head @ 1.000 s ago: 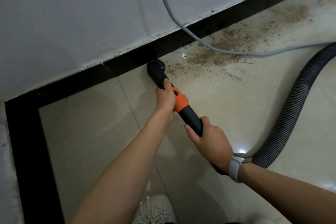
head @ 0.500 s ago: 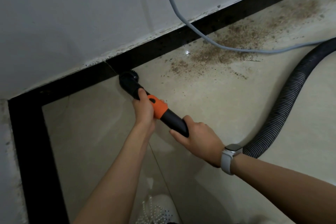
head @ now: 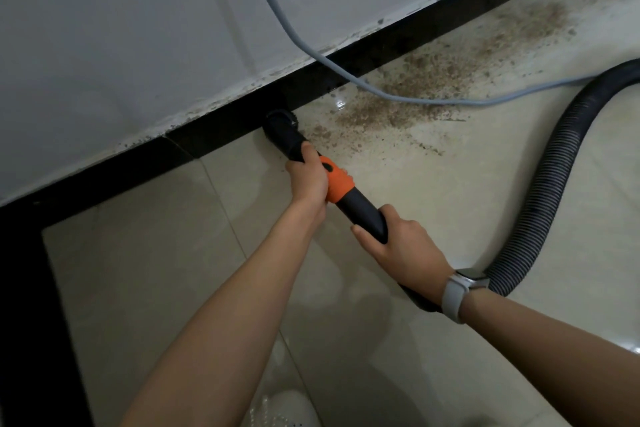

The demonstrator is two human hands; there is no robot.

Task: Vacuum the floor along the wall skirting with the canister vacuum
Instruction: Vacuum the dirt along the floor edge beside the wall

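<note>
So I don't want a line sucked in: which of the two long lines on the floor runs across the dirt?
The thin grey cable. It drops down the wall and crosses the brown dirt patch; the thick black ribbed hose curves clear of it, on bare tile.

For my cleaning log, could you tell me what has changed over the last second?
The brush nozzle swept left along the black skirting, then back right toward the brown dirt. Left hand and right hand kept gripping the wand; the grey cable stayed put.

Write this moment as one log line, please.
left hand grips nozzle | right hand grips wand | nozzle at skirting | dirt remains right
</note>
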